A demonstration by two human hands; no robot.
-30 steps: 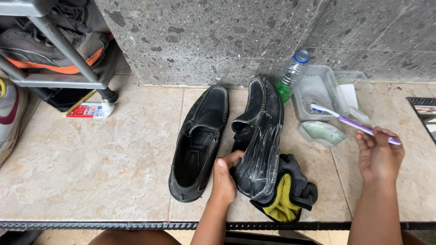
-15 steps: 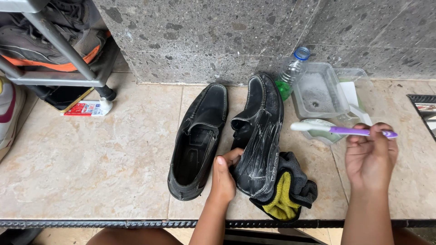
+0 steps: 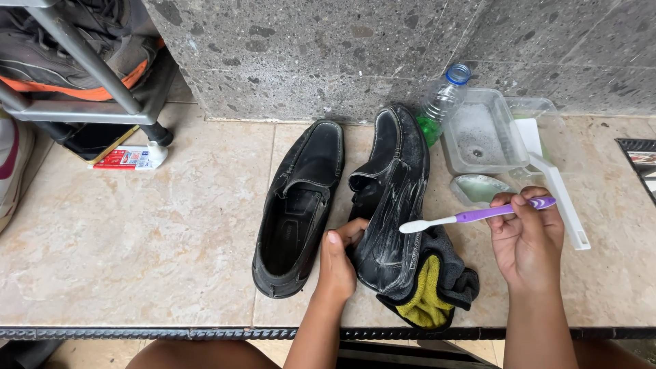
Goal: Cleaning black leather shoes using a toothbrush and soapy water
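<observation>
purple toothbrush [image 3: 478, 214] pinched in right hand [image 3: 527, 240]; left hand [image 3: 336, 263] seemingly grips soapy black shoe [image 3: 393, 205].

Bare tiles [image 3: 137, 239] left; tubs [image 3: 478, 137] perhaps crowd right.

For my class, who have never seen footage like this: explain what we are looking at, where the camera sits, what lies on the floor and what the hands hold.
The camera is worn on a person's head and looks down at their two bare hands. The left hand steadies a soapy black shoe, which rests partly on a dark and yellow cloth. The right hand holds a purple toothbrush with its head over that shoe. A second black shoe lies beside it on the tiled floor. Against the stone wall stand a plastic bottle and a clear tub of sudsy water.
</observation>
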